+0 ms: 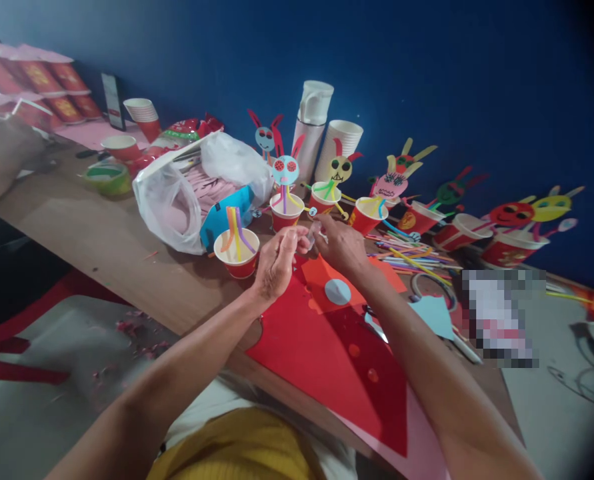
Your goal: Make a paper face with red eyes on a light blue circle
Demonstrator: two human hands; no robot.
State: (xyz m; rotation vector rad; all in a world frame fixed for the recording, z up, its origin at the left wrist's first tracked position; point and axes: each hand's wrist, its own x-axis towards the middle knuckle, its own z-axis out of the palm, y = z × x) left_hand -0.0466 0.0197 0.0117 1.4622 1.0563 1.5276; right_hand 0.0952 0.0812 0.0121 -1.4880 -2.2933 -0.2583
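Observation:
My left hand (277, 261) and my right hand (341, 244) meet above the wooden table (101, 233), fingers pinched together on a small pale piece (313, 235) that I cannot make out. Just left of my left hand stands a red paper cup (237, 255) with coloured straws curling out of it. Under my hands lies a red paper sheet (327, 353) with a pale blue paper disc (337, 291) on it. Behind stand several red cups topped with paper creature faces, the closest a blue-faced one (285, 200).
A white plastic bag (191, 187) of pink paper sits at the back left, with a green tape roll (107, 177) and stacked cups (141, 115) beyond. Loose coloured straws (411, 260), scissors (377, 325) and a light blue paper piece (434, 315) lie right.

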